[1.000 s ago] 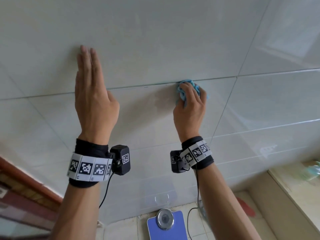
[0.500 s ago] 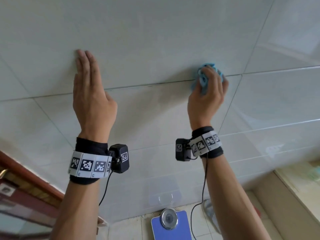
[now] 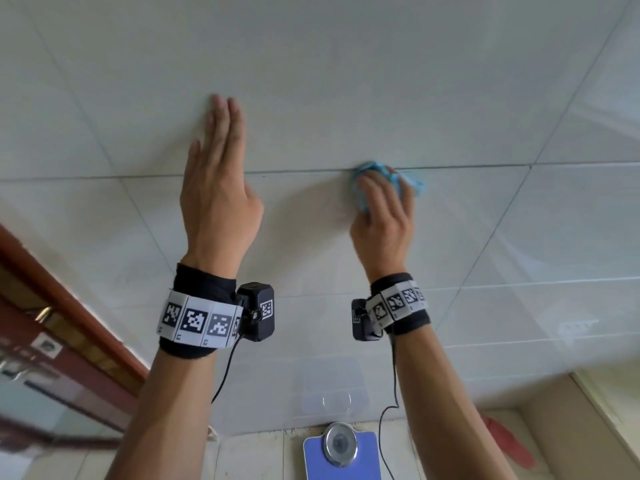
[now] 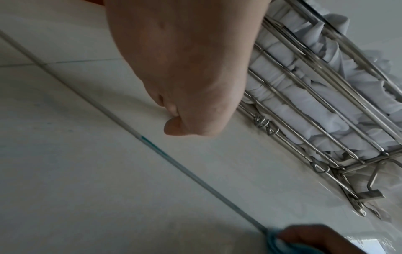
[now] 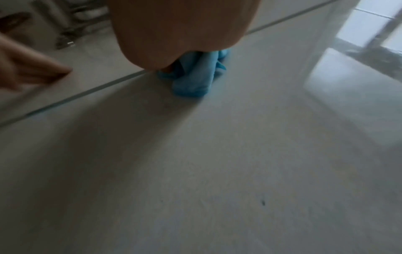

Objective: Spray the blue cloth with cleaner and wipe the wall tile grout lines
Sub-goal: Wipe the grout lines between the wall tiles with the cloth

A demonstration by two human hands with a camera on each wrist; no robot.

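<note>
My right hand [image 3: 381, 202] grips a bunched blue cloth [image 3: 372, 171] and presses it against the horizontal grout line [image 3: 294, 171] of the pale tiled wall. The right wrist view shows the blue cloth [image 5: 193, 77] wadded under the palm, right on the grout line [image 5: 76, 96]. My left hand [image 3: 221, 161] lies flat on the wall tile to the left, fingers straight and pointing up, across the same line. In the left wrist view the grout line [image 4: 152, 147] shows a teal streak running down to the cloth [image 4: 272, 238]. No spray bottle is in view.
A wire rack [image 4: 326, 103] with white cloths hangs on the wall above my left hand. Below stand a blue bathroom scale [image 3: 341, 452] on the floor, a wooden door frame [image 3: 69, 306] at left and a beige ledge [image 3: 616, 403] at lower right.
My right hand with the cloth slid right along the grout line, then back left toward my left hand. The view shifted, so both hands sit further right and lower in frame.
</note>
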